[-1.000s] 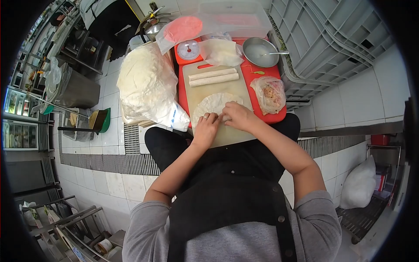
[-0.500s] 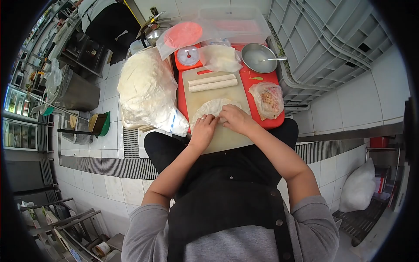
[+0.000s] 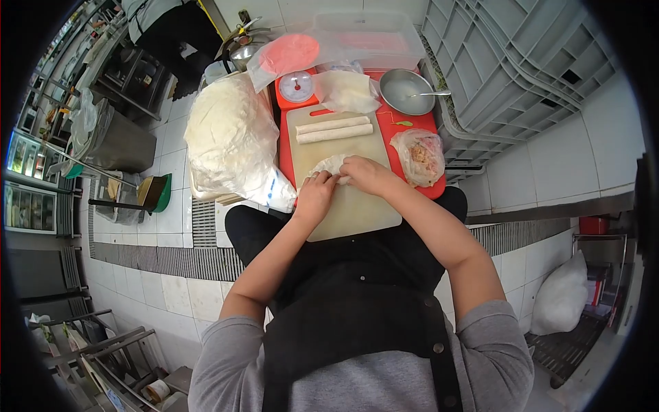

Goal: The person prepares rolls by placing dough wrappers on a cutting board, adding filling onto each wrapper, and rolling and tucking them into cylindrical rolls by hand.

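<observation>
Both my hands work at a thin white wrapper sheet (image 3: 331,164) on a pale cutting board (image 3: 357,218). My left hand (image 3: 317,193) has its fingers bent on the near edge of the wrapper. Right beside it, my right hand (image 3: 366,176) pinches the same edge, fingertips almost touching the left ones. Any filling inside is hidden by the fingers. Two finished-looking white rolls (image 3: 334,129) lie side by side farther up the board. To the right, an open plastic bag of chopped filling (image 3: 420,159) rests on the red surface (image 3: 431,191).
A metal bowl (image 3: 408,93) with a spoon stands at the back right, near stacked grey crates (image 3: 522,62). A red scale (image 3: 296,88) and stacked white sheets (image 3: 345,90) sit behind the board. At left bulges a big bag of white stuff (image 3: 230,134).
My hands have shifted slightly away from my body, carrying the wrapper's near edge over. Less of the wrapper shows flat now, and more bare board lies in front of my hands.
</observation>
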`<state>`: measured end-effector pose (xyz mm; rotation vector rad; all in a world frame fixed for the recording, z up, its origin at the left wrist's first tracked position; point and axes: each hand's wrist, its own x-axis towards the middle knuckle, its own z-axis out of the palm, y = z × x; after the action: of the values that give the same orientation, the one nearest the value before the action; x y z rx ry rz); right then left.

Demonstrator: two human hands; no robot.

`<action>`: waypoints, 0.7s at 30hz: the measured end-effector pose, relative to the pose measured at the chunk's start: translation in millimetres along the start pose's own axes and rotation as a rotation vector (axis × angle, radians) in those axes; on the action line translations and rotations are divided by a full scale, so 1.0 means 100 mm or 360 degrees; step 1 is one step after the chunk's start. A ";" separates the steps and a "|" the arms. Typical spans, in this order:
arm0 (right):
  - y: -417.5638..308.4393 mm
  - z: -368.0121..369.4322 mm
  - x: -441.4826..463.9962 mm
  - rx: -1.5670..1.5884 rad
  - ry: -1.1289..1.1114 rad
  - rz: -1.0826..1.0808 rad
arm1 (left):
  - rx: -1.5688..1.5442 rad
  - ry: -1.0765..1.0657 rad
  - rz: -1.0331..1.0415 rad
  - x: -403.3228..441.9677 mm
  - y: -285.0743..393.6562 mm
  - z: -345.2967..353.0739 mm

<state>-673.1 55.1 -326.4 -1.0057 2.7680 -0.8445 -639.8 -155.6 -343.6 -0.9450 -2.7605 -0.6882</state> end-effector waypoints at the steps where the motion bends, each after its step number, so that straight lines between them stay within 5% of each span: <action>1: 0.04 0.04 0.02 -0.0020 -0.0049 0.0054 | 0.0012 0.0015 -0.0040 0.01 0.02 0.00; 7: -0.01 -0.15 0.11 -0.0008 -0.0327 0.0237 | -0.0007 0.0077 -0.0031 0.05 -0.01 -0.04; 10: 0.05 -0.12 0.10 0.0075 -0.0042 0.0078 | -0.0015 0.0016 -0.0031 0.07 -0.10 0.03; 13: 0.10 -0.16 0.16 0.0072 -0.0355 0.0271 | 0.0008 0.0044 -0.0058 0.09 -0.07 0.03; 21: 0.17 -0.13 0.19 0.0119 -0.0168 0.0199 | -0.0076 0.0082 -0.0056 0.12 -0.14 0.04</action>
<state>-701.3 60.2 -322.2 -0.8302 2.6574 -0.8446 -658.0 -156.5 -349.4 -0.8765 -2.7334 -0.7760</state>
